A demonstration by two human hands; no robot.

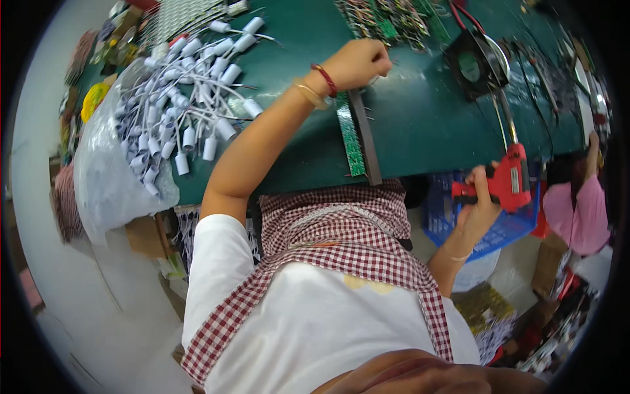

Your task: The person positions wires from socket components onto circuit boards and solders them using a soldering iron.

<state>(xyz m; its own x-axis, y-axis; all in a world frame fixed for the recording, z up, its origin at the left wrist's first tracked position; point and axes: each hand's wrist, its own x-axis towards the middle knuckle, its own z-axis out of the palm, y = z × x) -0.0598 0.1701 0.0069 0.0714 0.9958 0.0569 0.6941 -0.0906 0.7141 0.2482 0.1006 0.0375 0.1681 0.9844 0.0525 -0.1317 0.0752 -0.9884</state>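
Note:
My left hand (358, 64) is closed above the far end of a green circuit board strip (350, 139). Whatever its curled fingers hold is hidden. The strip lies lengthwise along a dark straight bar (365, 136), and a few short wire ends stick out beside the bar. At the table's front edge on the right, my right hand (481, 205) grips a red soldering gun (509, 179). The gun's long metal tip points away from me, toward a square black fan (474, 67).
White cylindrical lamp holders with wires (190, 98) are heaped on the left of the green table (426, 125), partly over a clear plastic bag (108, 174). Wired boards (394, 23) lie at the back. A blue crate (446, 213) sits below the right edge; another person's pink garment (577, 213) shows beyond.

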